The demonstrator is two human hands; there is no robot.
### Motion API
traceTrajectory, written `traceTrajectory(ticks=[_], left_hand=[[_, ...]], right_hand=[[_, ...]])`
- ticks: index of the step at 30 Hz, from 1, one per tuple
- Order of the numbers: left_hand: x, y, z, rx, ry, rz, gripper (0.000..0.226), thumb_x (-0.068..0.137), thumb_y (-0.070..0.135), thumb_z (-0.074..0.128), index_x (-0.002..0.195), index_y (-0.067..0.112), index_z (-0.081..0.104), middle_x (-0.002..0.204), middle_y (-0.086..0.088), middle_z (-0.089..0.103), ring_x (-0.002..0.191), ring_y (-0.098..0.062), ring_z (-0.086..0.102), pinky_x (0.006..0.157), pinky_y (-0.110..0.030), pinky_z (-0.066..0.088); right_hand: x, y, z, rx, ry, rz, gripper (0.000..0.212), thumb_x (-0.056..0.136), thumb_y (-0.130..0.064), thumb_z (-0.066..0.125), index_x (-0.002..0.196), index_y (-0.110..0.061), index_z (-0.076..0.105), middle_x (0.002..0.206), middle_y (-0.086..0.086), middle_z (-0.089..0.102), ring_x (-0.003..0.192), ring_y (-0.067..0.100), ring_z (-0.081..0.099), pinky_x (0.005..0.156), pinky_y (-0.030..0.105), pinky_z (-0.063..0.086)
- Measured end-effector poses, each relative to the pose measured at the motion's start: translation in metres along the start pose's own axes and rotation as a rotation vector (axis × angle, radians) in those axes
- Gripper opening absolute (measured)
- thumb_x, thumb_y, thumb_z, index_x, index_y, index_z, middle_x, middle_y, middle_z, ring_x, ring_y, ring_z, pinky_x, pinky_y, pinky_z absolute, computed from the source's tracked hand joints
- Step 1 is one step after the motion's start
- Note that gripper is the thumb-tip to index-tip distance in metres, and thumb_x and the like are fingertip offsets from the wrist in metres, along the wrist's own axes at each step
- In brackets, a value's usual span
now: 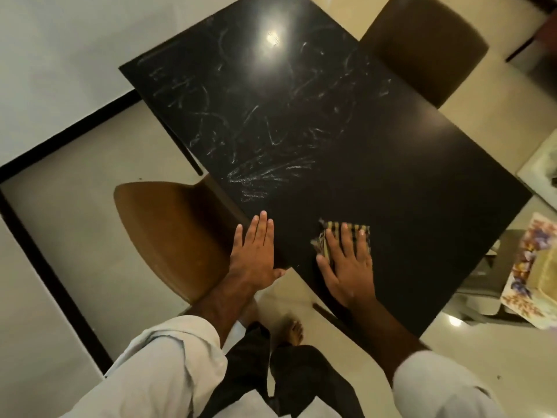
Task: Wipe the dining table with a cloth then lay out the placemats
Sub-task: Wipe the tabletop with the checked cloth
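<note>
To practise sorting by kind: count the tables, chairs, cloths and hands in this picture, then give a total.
Table: 1
Chairs: 2
Cloth: 1
Hands: 2, left hand and right hand
Total: 6

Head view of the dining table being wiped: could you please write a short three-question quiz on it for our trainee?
1. True or false: the left hand grips the striped folded cloth.
2. Whitish smears on the glossy black dining table lie mostly: A) on the far half; B) under the cloth; C) along the near edge.
3. Fill in: the right hand presses the cloth with ___ fingers.
Key: 1 false; 2 A; 3 straight.
</note>
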State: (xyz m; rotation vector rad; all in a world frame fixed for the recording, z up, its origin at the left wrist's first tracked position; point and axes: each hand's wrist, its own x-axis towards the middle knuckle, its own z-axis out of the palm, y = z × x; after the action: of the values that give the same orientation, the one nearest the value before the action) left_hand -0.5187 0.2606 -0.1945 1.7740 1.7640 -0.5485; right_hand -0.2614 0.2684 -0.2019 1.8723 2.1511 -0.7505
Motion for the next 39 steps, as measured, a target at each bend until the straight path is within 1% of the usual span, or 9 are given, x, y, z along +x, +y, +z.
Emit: traceTrajectory(ticks=[3, 7, 12, 15, 19, 23, 28, 34, 39], left_hand=[[-0.002, -0.005, -0.004, -0.011, 0.000, 0.024, 0.124, 0.101, 0.060, 0.067, 0.170, 0.011, -0.023, 0.177, -0.013, -0.035, 0.166, -0.031, -0.024, 0.135, -0.063, -0.002], [-0.007, -0.009, -0.011, -0.018, 0.036, 0.057, 0.108, 0.104, 0.037, 0.064, 0.173, 0.012, -0.013, 0.181, -0.011, -0.023, 0.169, -0.030, -0.016, 0.136, -0.062, 0.002], [-0.015, -0.011, -0.032, -0.030, -0.030, 0.055, 0.092, 0.110, 0.036, 0.058, 0.175, 0.016, -0.003, 0.184, -0.006, -0.012, 0.171, -0.025, -0.007, 0.136, -0.059, -0.001], [-0.030, -0.010, -0.033, -0.038, -0.013, 0.045, 0.088, 0.112, 0.043, 0.056, 0.176, 0.018, 0.002, 0.185, -0.005, -0.004, 0.171, -0.025, -0.002, 0.137, -0.057, 0.002], [-0.062, -0.007, -0.024, -0.108, 0.096, 0.091, 0.090, 0.110, 0.043, 0.060, 0.176, 0.019, 0.004, 0.185, -0.003, -0.001, 0.171, -0.024, 0.004, 0.137, -0.054, 0.007], [-0.100, -0.009, -0.024, -0.158, 0.161, 0.175, 0.099, 0.105, 0.040, 0.068, 0.176, 0.025, 0.001, 0.185, -0.001, 0.001, 0.170, -0.023, 0.009, 0.138, -0.052, 0.011], [-0.148, -0.045, -0.037, -0.206, 0.315, 0.136, 0.099, 0.105, 0.049, 0.067, 0.176, 0.026, 0.002, 0.185, 0.000, 0.007, 0.170, -0.021, 0.012, 0.138, -0.049, 0.012], [-0.189, -0.150, -0.049, -0.146, 0.461, 0.024, 0.089, 0.110, 0.066, 0.042, 0.176, 0.026, -0.004, 0.183, 0.003, -0.007, 0.170, -0.020, -0.002, 0.134, -0.043, -0.003], [-0.198, -0.256, -0.064, -0.047, 0.561, -0.007, 0.094, 0.102, 0.079, 0.017, 0.176, 0.024, -0.003, 0.180, 0.002, -0.011, 0.169, -0.021, -0.004, 0.136, -0.048, 0.001]], right_hand=[[0.038, -0.037, -0.004, 0.036, 0.054, 0.020, 0.087, 0.103, -0.080, 0.034, 0.173, -0.050, -0.009, 0.182, -0.010, -0.025, 0.166, 0.033, -0.029, 0.132, 0.066, -0.002], [0.033, -0.061, 0.005, -0.034, -0.027, -0.196, 0.102, 0.097, -0.071, 0.056, 0.173, -0.049, -0.009, 0.182, -0.010, -0.025, 0.166, 0.034, -0.029, 0.130, 0.071, 0.002], [-0.030, -0.035, 0.019, -0.158, -0.122, -0.360, 0.116, 0.097, -0.042, 0.071, 0.170, -0.053, -0.018, 0.179, -0.012, -0.031, 0.164, 0.031, -0.036, 0.133, 0.066, -0.003], [-0.049, -0.022, 0.015, -0.162, -0.139, -0.323, 0.105, 0.104, -0.031, 0.066, 0.171, -0.053, -0.012, 0.180, -0.016, -0.026, 0.165, 0.026, -0.033, 0.132, 0.061, -0.003], [-0.063, -0.044, -0.016, 0.099, -0.009, -0.234, 0.070, 0.109, -0.021, 0.060, 0.169, -0.044, 0.033, 0.177, -0.014, 0.034, 0.169, 0.021, 0.019, 0.133, 0.045, 0.026], [-0.086, -0.085, -0.060, 0.389, 0.038, -0.196, 0.048, 0.106, -0.019, 0.066, 0.151, -0.037, 0.061, 0.141, -0.014, 0.068, 0.132, 0.009, 0.062, 0.117, 0.038, 0.050], [-0.110, -0.132, -0.093, 0.346, 0.091, -0.166, 0.055, 0.106, -0.011, 0.064, 0.152, -0.039, 0.057, 0.137, -0.010, 0.070, 0.127, 0.012, 0.066, 0.112, 0.042, 0.056], [-0.116, -0.193, -0.112, 0.201, 0.134, -0.203, 0.060, 0.109, -0.017, 0.061, 0.162, -0.039, 0.044, 0.146, -0.008, 0.065, 0.129, 0.013, 0.064, 0.111, 0.039, 0.056], [-0.091, -0.277, -0.099, 0.055, 0.316, -0.291, 0.054, 0.111, -0.028, 0.040, 0.164, -0.032, 0.046, 0.159, -0.005, 0.060, 0.146, 0.021, 0.056, 0.120, 0.044, 0.048]])
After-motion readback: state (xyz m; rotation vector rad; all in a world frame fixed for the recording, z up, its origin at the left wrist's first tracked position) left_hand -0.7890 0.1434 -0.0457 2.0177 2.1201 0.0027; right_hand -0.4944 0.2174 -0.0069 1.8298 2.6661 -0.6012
